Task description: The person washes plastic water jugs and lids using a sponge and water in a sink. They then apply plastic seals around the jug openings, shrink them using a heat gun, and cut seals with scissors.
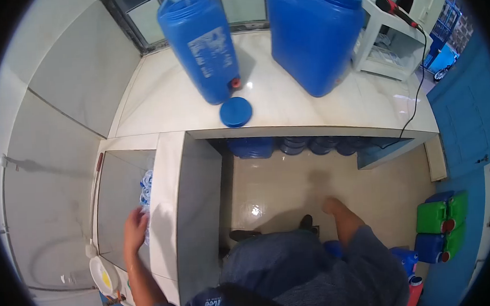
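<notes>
Fingers [139,213] of the left hand [133,232] meet or nearly meet clear-and-blue plastic pieces [146,186] heaped in the grey-walled basin at left; any grasp is indiscernible. The right hand [332,205] hangs low, finger closure unclear. Apparent step: reaching to the heap; picking one piece calls for a fingertip pinch. A round blue lid [235,112] lies beside the tall blue plastic jug [209,55], far side.

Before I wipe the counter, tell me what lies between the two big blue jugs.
Bare white countertop between the left jug and the right jug, except the red tap on the left one; the head view shows it.
</notes>
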The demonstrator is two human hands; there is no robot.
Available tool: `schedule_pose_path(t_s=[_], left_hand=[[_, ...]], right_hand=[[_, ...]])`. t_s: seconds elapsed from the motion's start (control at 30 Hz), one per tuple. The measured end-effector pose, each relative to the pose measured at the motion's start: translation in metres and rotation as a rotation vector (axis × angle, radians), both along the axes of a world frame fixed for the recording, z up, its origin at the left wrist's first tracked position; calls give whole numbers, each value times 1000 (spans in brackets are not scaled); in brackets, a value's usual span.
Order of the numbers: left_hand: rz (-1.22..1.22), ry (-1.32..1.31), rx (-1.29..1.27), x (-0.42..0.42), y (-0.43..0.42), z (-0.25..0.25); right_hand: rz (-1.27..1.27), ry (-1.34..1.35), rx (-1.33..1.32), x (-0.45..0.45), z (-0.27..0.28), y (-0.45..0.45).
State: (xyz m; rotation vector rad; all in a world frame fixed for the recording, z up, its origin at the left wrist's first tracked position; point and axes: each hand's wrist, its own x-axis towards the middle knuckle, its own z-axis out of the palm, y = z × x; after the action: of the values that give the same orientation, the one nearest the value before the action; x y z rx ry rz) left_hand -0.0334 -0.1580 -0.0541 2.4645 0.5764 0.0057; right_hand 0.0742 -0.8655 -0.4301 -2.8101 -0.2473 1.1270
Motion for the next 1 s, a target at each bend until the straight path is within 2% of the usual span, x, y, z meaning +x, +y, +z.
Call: schedule_pose_path(t_s=[0.03,0.07,0.1,0.17,0.23,0.27,0.33,0.37,0.4,0.47,0.5,0.57,0.63,0.7,0.77,0.83,0.9,0.93,1.0], left_hand=[[-101,-1,-24,37,-48,-2],[-191,15,-34,71,-91,-5],[-235,44,-109,107,-138,3],[-384,-68,-130,166,-229,23],[-519,-110,-134,216,-310,60],[-571,-134,-141,238,-343,74],[-710,-246,-29,277,-397,106],[-729,-322,-28,293,-419,118],[-763,-358,-3,307,-439,134],[-812,-400,25,334,-466,154],[-837,-444,11,349,-477,158],[-894,-502,-8,373,-494,168],[-957,-515,-31,390,-508,181],[-1036,-545,-23,404,-516,200],[-1070,-564,-101,418,-519,229],[-1066,-666,-72,435,-525,259],[-1174,-758,78,459,-535,287],[-1189,-752,67,476,-540,294],[-1322,-757,371,507,-549,305]], right_hand=[[-28,55,-68,-32,-35,-56],[3,115,-137,-65,-44,-106],[166,178,-207,-99,-48,-153],[494,302,-255,-156,-49,-228],[658,513,-220,-179,-35,-274],[668,511,-219,-184,-32,-291],[618,344,-35,-183,-27,-324],[619,342,-36,-169,-21,-331],[510,248,-120,-145,-10,-326],[-164,58,-34,-98,35,-301],[-725,-47,140,-67,78,-282],[-379,-271,256,-16,96,-279],[-642,-278,447,36,172,-250],[-587,-407,631,72,204,-250],[-636,-439,745,117,270,-240],[-476,-617,595,168,312,-250],[-434,-710,594,219,358,-255],[-378,-786,637,247,372,-260],[-286,-939,703,315,389,-265]])
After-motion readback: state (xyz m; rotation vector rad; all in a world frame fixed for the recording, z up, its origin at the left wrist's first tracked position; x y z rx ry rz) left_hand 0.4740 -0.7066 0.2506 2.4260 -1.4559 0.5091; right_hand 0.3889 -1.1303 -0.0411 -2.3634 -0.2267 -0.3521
